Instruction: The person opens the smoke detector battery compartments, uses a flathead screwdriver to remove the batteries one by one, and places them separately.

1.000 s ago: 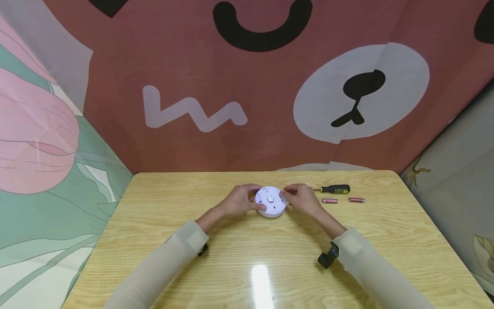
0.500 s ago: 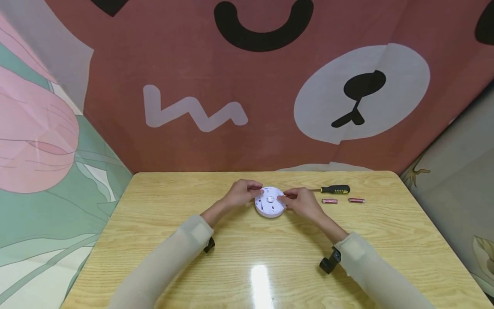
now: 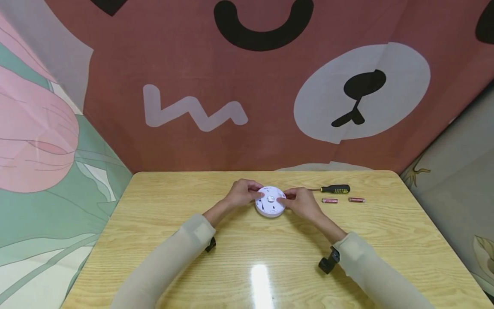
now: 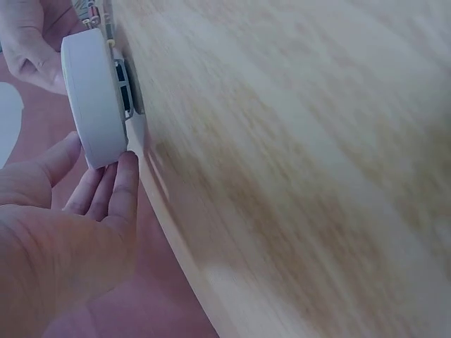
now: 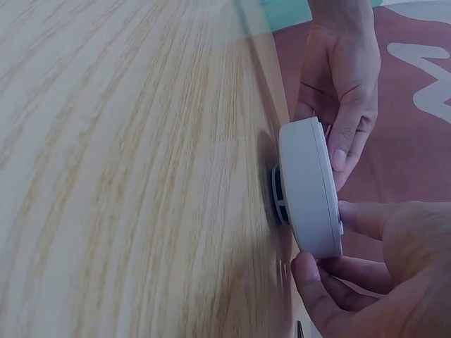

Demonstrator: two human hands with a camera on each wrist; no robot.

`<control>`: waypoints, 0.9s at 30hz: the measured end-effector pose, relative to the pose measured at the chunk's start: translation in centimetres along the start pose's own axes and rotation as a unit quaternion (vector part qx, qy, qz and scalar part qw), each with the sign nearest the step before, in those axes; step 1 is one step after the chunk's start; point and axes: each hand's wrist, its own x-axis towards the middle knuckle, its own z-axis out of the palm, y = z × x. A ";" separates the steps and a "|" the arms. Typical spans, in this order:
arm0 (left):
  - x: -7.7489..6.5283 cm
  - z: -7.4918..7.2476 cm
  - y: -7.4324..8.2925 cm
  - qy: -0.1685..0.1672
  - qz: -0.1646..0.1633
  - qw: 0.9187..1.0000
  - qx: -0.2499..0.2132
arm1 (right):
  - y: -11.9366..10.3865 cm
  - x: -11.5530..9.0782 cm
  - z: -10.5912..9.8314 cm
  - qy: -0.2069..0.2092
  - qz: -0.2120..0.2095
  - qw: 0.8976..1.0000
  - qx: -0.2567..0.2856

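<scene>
A round white smoke detector (image 3: pixel 270 209) lies face down near the far side of the table, its slotted back facing up. In both wrist views its vented dark-and-white chamber (image 5: pixel 279 195) sits beneath, against the tabletop. My left hand (image 3: pixel 241 193) grips the left rim, thumb on the back plate and fingers at the side. On the opposite rim, my right hand (image 3: pixel 303 202) pinches the detector with its thumb on top and fingers below. The thumbs cover small parts of the back plate in the head view.
A screwdriver (image 3: pixel 335 189) with a black and yellow handle lies right of the right hand, its shaft pointing left. Two red batteries (image 3: pixel 329 201) lie just in front of it. Behind the wooden table (image 3: pixel 216 274) hangs a printed cloth (image 3: pixel 262 86).
My left thumb has shifted from the front left of the back plate to its far left edge. My right thumb has slid slightly nearer along the right rim. The detector stays in place.
</scene>
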 end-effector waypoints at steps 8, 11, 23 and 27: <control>-0.1 0.0 0.0 0.010 -0.015 1.000 -0.007 | -0.3 -0.1 0.1 0.002 -0.005 1.000 0.013; -0.1 0.0 0.1 0.012 -0.019 1.000 -0.009 | -0.3 -0.1 0.2 0.001 -0.006 1.000 0.016; -0.2 0.1 0.1 0.023 -0.017 1.000 -0.004 | -0.2 -0.1 0.3 -0.013 -0.016 0.999 0.031; -0.3 0.1 0.0 0.029 -0.016 0.999 0.005 | -0.3 -0.2 0.3 -0.028 -0.004 0.998 0.050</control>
